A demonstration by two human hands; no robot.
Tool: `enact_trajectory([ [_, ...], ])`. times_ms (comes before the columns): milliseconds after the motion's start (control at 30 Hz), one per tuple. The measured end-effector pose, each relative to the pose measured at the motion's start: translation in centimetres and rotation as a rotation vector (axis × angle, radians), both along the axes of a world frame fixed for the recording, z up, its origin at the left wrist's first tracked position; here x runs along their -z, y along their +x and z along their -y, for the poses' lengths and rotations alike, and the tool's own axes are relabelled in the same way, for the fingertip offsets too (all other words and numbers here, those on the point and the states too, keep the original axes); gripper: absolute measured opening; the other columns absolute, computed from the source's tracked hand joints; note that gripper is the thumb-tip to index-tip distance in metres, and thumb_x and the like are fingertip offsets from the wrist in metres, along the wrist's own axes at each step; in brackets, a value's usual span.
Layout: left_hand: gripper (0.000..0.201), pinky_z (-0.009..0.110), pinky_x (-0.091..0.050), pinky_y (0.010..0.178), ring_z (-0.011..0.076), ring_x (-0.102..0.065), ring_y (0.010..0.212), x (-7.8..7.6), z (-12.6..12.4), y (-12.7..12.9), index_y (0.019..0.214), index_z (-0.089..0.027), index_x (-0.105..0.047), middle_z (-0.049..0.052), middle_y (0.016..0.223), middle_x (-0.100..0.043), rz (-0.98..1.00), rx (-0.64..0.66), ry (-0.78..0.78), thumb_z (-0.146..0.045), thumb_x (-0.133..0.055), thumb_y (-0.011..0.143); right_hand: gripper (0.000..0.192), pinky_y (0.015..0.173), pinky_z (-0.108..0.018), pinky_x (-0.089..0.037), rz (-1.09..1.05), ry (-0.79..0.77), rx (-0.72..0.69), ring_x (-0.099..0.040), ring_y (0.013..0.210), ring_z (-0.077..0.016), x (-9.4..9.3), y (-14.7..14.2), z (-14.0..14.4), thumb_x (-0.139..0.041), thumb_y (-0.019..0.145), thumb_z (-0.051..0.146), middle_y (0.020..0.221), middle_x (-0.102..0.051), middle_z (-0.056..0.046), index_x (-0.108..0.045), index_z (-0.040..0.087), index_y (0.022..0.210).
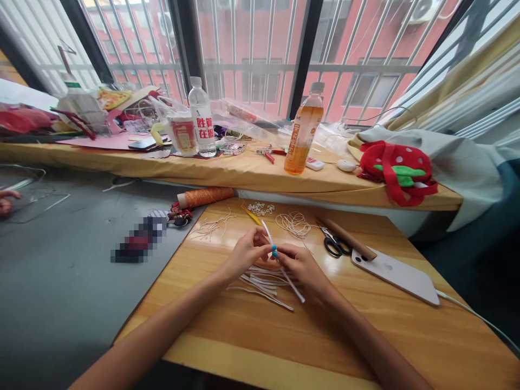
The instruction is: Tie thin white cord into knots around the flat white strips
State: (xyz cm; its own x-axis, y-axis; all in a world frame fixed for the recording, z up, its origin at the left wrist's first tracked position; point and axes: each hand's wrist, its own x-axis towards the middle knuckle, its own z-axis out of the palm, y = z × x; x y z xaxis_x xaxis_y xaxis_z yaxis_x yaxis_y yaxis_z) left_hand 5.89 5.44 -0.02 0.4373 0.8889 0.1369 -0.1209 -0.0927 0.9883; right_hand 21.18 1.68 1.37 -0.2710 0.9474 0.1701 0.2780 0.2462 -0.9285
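Note:
Both hands meet over the middle of a wooden board (365, 330). My left hand (244, 253) and my right hand (299, 265) pinch the same thin white strip (293, 286), which slants from between the fingertips down to the right. Under the hands lies a loose pile of white strips (260, 284). A coil of thin white cord (293, 223) and a small heap of white beads (260, 208) lie just beyond the hands.
Black-handled scissors (335, 244), a brown stick (346, 238) and a white phone (396, 273) with a cable lie right of the hands. An orange thread spool (206, 196) sits at the board's far edge. The sill behind holds a water bottle (202, 123), an orange drink bottle (303, 132) and a strawberry bag (396, 170).

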Motion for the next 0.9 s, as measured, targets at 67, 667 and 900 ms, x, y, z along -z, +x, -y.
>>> enact_trajectory([
  [67,0.038,0.02,-0.043,0.045,0.0079,-0.051,0.046,-0.1,-0.3,-0.1,0.092,-0.014,-0.045,-0.004,0.058,-0.053,0.034,0.012,-0.038,-0.035,-0.062,0.066,0.026,0.042,-0.02,-0.026,-0.046,-0.112,-0.001,-0.037,0.045,-0.0085,0.0,0.0,0.0,-0.054,0.072,0.04,0.05,-0.05,0.003,-0.068,0.018,0.073],
  [667,0.023,0.022,-0.047,0.051,0.0089,-0.055,0.048,-0.4,-0.4,-0.5,0.075,-0.011,-0.051,-0.001,0.059,-0.057,0.075,-0.039,-0.046,-0.031,-0.059,0.068,0.032,0.037,-0.018,-0.019,-0.252,-0.479,0.042,-0.033,0.037,-0.0033,-0.5,-0.3,0.0,-0.061,0.062,0.046,0.044,-0.049,0.003,-0.064,0.014,0.059],
  [900,0.018,0.022,-0.045,0.053,0.0096,-0.055,0.05,-0.2,-0.3,-0.5,0.072,-0.012,-0.049,-0.002,0.057,-0.056,0.07,-0.034,0.044,-0.029,-0.056,0.072,0.021,0.044,-0.014,-0.028,-0.437,-0.666,0.006,-0.042,0.047,-0.0015,0.1,0.2,-0.1,-0.069,0.059,0.031,0.064,-0.059,0.0,-0.067,0.014,0.072],
])
